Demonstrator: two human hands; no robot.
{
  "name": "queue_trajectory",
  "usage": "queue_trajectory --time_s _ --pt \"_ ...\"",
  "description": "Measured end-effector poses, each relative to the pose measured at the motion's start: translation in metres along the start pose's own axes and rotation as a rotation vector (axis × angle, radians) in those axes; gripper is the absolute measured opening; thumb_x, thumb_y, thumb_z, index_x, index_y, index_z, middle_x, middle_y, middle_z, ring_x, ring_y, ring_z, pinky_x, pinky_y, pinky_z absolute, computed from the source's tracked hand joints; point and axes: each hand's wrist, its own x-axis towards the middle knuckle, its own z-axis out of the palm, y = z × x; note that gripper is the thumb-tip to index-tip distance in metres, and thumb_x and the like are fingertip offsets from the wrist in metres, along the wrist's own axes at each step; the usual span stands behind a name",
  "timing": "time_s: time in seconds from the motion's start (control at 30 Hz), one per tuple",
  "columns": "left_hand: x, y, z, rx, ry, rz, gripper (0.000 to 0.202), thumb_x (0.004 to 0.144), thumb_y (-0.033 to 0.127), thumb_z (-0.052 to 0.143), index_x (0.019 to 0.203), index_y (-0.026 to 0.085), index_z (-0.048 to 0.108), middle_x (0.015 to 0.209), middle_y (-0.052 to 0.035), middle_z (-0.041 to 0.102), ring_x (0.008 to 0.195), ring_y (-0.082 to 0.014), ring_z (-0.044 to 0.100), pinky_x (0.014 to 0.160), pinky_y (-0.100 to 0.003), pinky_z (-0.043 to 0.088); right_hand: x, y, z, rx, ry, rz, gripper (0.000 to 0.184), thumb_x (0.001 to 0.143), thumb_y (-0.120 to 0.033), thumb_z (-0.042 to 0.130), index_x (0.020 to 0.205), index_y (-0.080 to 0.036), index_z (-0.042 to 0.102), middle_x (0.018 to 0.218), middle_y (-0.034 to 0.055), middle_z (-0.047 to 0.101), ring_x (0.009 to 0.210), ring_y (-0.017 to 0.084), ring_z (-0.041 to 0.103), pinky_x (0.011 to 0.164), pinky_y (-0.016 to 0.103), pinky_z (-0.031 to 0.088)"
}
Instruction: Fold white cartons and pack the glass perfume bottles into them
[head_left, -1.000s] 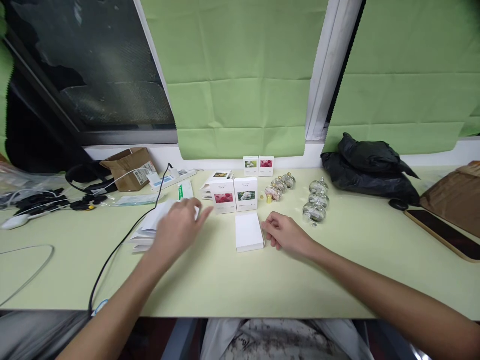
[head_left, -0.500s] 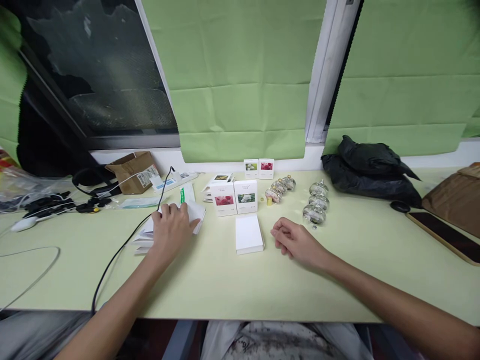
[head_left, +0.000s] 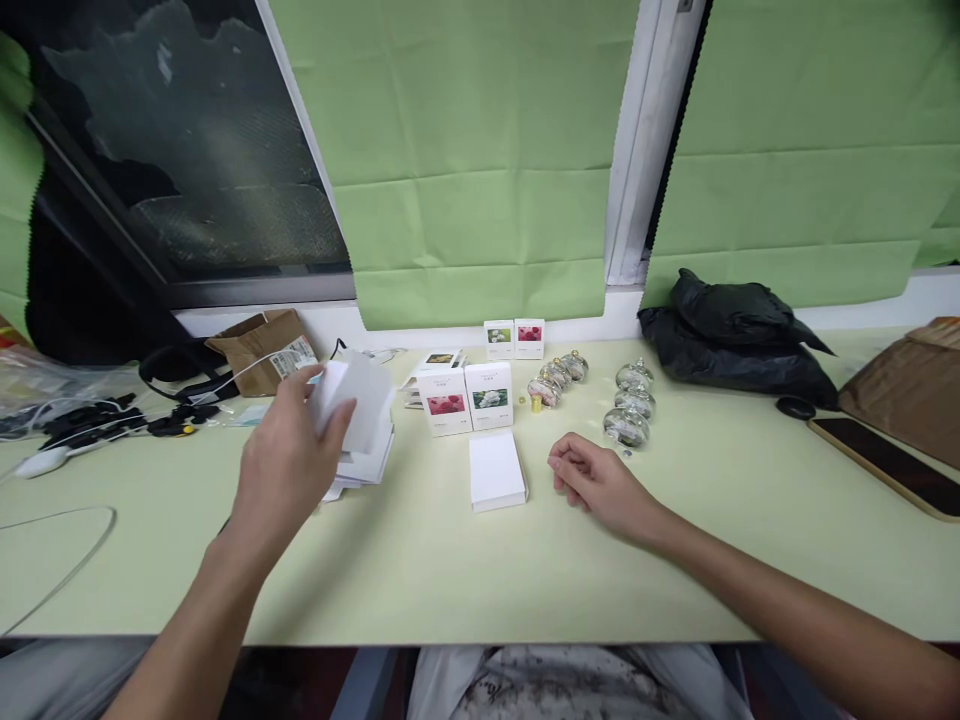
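At the left, my left hand [head_left: 289, 455] is closed on a flat white folded carton [head_left: 356, 395], tilted up above the table. Under it lies a stack of similar flat white cartons [head_left: 371, 460], partly hidden by the hand. My right hand [head_left: 596, 480] rests on the table with its fingers curled and nothing visible in them. Just left of it lies a plain white box [head_left: 496, 470]. Behind that box stand a white box with a red flower picture [head_left: 446, 402] and one with a white flower picture [head_left: 490, 396].
Round glass bottles [head_left: 628, 403] and others with gold parts [head_left: 556, 378] stand behind my right hand. A black plastic bag [head_left: 739, 340], a phone [head_left: 892, 465] and a brown package [head_left: 911, 390] lie at the right. An open cardboard box [head_left: 262, 350] and cables [head_left: 90, 425] occupy the left.
My left hand has lifted a flat white carton off the stack and tilted it up, moving slightly left. My right hand stays in place.
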Motion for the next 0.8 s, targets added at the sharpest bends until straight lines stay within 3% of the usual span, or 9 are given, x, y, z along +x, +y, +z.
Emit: queue_trajectory --time_s 0.07,0.13,0.23,0.33,0.43,0.57,0.73,0.8 --pt "-0.010 0.024 -0.007 -0.382 0.003 -0.019 0.059 0.099 0.057 0.060 0.151 0.034 0.046 0.132 -0.0085 0.068 0.108 -0.0330 0.070 0.082 -0.043 0.058 0.000 -0.006 -0.002 0.030 0.015 -0.054 0.035 0.101 -0.059 0.061 0.099 -0.024 0.064 0.080 0.0009 0.068 0.063 0.014 0.055 0.057 0.027 0.044" --pt "-0.025 0.055 -0.003 -0.709 -0.119 0.012 0.054 0.101 0.057 0.057 0.149 0.032 0.049 0.134 -0.0077 0.068 0.112 -0.0292 0.069 0.084 -0.038 0.060 0.000 -0.012 -0.005 0.086 0.001 -0.111 0.035 0.101 -0.058 0.063 0.104 -0.024 0.066 0.085 0.0021 0.067 0.065 0.014 0.055 0.059 0.028 0.047" --pt "-0.046 0.098 0.021 -0.907 -0.348 0.006 0.053 0.102 0.057 0.057 0.145 0.025 0.054 0.133 -0.0109 0.069 0.111 -0.0280 0.070 0.081 -0.034 0.060 0.000 -0.020 -0.009 0.170 -0.058 -0.160 0.040 0.097 -0.060 0.068 0.117 -0.025 0.066 0.097 0.0052 0.068 0.068 0.016 0.059 0.059 0.030 0.052" --pt "-0.057 0.124 0.051 -0.970 -0.540 -0.030 0.054 0.104 0.058 0.054 0.147 0.025 0.052 0.133 -0.0120 0.070 0.104 -0.0262 0.071 0.076 -0.032 0.059 -0.001 -0.024 -0.012 0.209 -0.084 -0.171 0.048 0.093 -0.062 0.071 0.124 -0.026 0.065 0.106 0.0079 0.068 0.073 0.018 0.064 0.061 0.033 0.058" --pt "-0.060 0.133 0.072 -1.030 -0.631 -0.033 0.055 0.104 0.059 0.054 0.147 0.026 0.049 0.131 -0.0121 0.071 0.097 -0.0242 0.072 0.074 -0.032 0.059 0.000 -0.023 -0.014 0.257 -0.072 -0.151 0.042 0.095 -0.057 0.070 0.121 -0.024 0.066 0.103 0.0077 0.069 0.077 0.020 0.068 0.064 0.034 0.061" --pt "-0.060 0.131 0.076 -1.029 -0.700 0.042 0.061 0.105 0.056 0.053 0.158 0.030 0.039 0.140 -0.0131 0.067 0.093 -0.0238 0.073 0.073 -0.034 0.059 0.004 -0.016 -0.016 0.361 -0.026 -0.082 0.032 0.096 -0.044 0.067 0.122 -0.025 0.069 0.102 0.0058 0.071 0.081 0.022 0.070 0.066 0.039 0.067" --pt "-0.058 0.120 0.073 -0.854 -0.658 0.329 0.096 0.088 0.049 0.081 0.168 0.037 0.028 0.168 -0.0117 0.040 0.126 -0.0335 0.061 0.089 -0.038 0.059 0.008 -0.010 -0.016 0.358 0.040 -0.045 0.032 0.095 -0.038 0.064 0.124 -0.025 0.070 0.103 0.0047 0.071 0.074 0.018 0.066 0.062 0.037 0.068" --pt "-0.056 0.117 0.074 -0.811 -0.631 0.378 0.096 0.088 0.046 0.081 0.168 0.038 0.028 0.173 -0.0103 0.032 0.133 -0.0342 0.055 0.089 -0.037 0.058 0.008 -0.010 -0.016 0.319 0.041 -0.083 0.034 0.096 -0.039 0.063 0.127 -0.025 0.069 0.105 0.0053 0.070 0.078 0.019 0.066 0.063 0.036 0.068"
